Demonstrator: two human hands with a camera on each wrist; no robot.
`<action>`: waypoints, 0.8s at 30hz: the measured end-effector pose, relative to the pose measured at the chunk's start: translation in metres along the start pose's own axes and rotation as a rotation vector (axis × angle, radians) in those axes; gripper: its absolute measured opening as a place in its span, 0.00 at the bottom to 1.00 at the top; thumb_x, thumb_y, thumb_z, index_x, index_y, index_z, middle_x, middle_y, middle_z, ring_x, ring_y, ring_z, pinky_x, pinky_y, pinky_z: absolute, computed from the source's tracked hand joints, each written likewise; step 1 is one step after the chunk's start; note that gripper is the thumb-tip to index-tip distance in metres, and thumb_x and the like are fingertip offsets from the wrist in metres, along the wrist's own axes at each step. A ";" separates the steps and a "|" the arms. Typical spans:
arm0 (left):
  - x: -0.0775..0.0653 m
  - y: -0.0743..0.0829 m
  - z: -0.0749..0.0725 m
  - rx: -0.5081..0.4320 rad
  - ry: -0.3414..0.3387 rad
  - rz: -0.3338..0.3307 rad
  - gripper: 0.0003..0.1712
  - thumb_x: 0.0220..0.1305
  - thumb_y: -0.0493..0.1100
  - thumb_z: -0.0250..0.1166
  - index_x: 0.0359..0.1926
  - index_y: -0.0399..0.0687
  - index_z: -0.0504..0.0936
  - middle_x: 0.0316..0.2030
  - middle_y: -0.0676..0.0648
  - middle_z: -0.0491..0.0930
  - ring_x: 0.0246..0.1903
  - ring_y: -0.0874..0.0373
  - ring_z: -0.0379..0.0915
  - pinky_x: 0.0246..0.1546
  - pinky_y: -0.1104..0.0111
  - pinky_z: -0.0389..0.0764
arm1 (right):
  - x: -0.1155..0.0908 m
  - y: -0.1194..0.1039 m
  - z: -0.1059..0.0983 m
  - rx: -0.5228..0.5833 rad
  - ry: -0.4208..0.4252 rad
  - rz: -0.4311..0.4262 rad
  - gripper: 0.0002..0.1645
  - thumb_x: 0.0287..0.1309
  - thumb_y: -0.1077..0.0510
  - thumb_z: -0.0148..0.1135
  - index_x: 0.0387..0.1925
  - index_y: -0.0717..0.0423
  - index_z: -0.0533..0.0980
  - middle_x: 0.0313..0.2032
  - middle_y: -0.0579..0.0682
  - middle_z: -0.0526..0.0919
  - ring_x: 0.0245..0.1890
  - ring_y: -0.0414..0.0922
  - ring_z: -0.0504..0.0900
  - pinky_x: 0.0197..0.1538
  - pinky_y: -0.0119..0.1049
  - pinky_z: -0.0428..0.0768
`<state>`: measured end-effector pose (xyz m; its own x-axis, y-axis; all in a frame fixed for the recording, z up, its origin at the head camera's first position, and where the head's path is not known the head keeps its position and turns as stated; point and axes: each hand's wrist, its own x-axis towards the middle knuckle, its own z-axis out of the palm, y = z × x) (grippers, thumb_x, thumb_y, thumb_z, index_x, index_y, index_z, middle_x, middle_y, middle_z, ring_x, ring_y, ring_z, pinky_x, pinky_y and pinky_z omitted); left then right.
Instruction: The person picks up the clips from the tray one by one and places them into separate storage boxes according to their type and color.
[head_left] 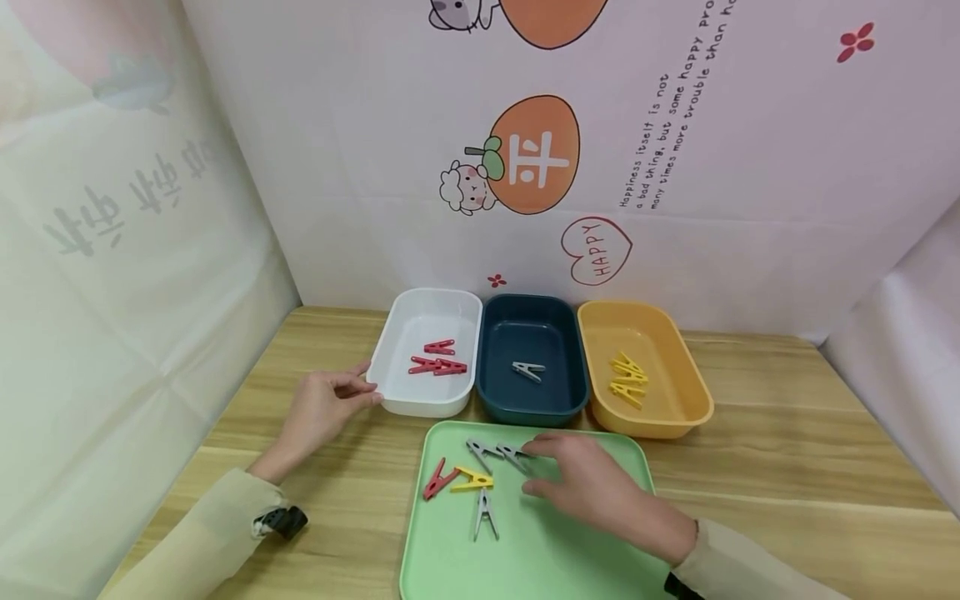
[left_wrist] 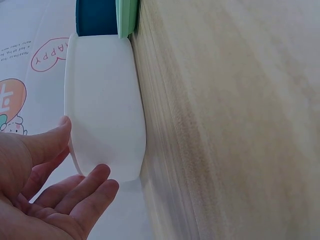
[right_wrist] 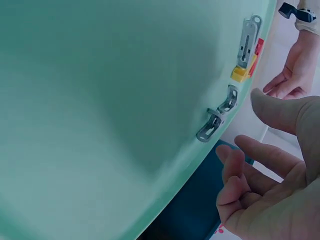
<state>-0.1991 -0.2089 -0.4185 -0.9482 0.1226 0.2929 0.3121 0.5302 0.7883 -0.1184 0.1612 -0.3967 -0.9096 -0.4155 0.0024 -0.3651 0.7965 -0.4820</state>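
Note:
My left hand touches the near left corner of the white box with relaxed fingers; in the left wrist view the thumb lies at its rim. Over the green tray, my right hand has thumb and fingers apart, with nothing visible between them. Its fingertips are beside a grey clothespin, and another grey clothespin lies just left of it. Also on the tray are a red clothespin, a yellow clothespin and a third grey clothespin.
Behind the tray stand the white box, a dark blue box and a yellow box side by side. They hold red clothespins, one grey clothespin and yellow clothespins. A printed cloth hangs behind the wooden table.

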 end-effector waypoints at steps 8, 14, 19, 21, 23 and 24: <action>0.000 0.001 0.000 -0.007 -0.001 0.007 0.03 0.59 0.33 0.79 0.33 0.40 0.92 0.57 0.35 0.83 0.56 0.41 0.83 0.35 0.75 0.85 | 0.008 -0.003 0.007 -0.036 -0.001 -0.028 0.22 0.54 0.56 0.83 0.51 0.58 0.88 0.51 0.53 0.87 0.50 0.49 0.85 0.54 0.51 0.85; 0.000 0.001 0.000 0.004 -0.003 0.008 0.03 0.60 0.33 0.79 0.33 0.41 0.92 0.57 0.36 0.83 0.56 0.41 0.83 0.36 0.75 0.85 | 0.010 -0.002 0.010 -0.046 0.002 -0.051 0.19 0.53 0.62 0.83 0.48 0.59 0.89 0.46 0.49 0.87 0.45 0.46 0.86 0.48 0.47 0.86; 0.000 0.001 0.000 -0.003 -0.004 0.010 0.03 0.59 0.32 0.79 0.33 0.40 0.92 0.57 0.35 0.83 0.57 0.41 0.83 0.35 0.75 0.85 | 0.011 0.000 0.011 -0.027 0.015 -0.065 0.15 0.52 0.63 0.83 0.43 0.57 0.90 0.42 0.47 0.87 0.42 0.44 0.86 0.46 0.45 0.87; 0.000 0.001 0.000 -0.007 -0.003 0.011 0.03 0.59 0.32 0.79 0.33 0.40 0.92 0.56 0.35 0.83 0.57 0.41 0.82 0.35 0.75 0.85 | 0.011 0.001 0.011 -0.022 0.019 -0.074 0.14 0.51 0.64 0.83 0.41 0.56 0.90 0.40 0.46 0.87 0.41 0.43 0.86 0.45 0.44 0.87; 0.000 0.001 -0.001 -0.006 -0.002 0.012 0.03 0.59 0.32 0.79 0.33 0.40 0.92 0.56 0.35 0.83 0.57 0.41 0.82 0.36 0.75 0.85 | 0.011 0.003 0.011 -0.019 0.021 -0.079 0.14 0.51 0.64 0.83 0.41 0.55 0.90 0.39 0.45 0.87 0.40 0.42 0.85 0.45 0.44 0.86; 0.000 0.001 -0.001 -0.006 -0.001 0.014 0.03 0.59 0.32 0.79 0.33 0.40 0.92 0.56 0.35 0.83 0.57 0.41 0.82 0.36 0.75 0.85 | 0.011 0.004 0.011 -0.019 0.021 -0.081 0.14 0.51 0.65 0.83 0.41 0.55 0.90 0.39 0.44 0.87 0.40 0.42 0.85 0.44 0.43 0.86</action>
<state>-0.1991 -0.2088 -0.4173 -0.9440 0.1309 0.3029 0.3253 0.5234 0.7875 -0.1274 0.1550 -0.4078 -0.8809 -0.4696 0.0589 -0.4409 0.7690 -0.4630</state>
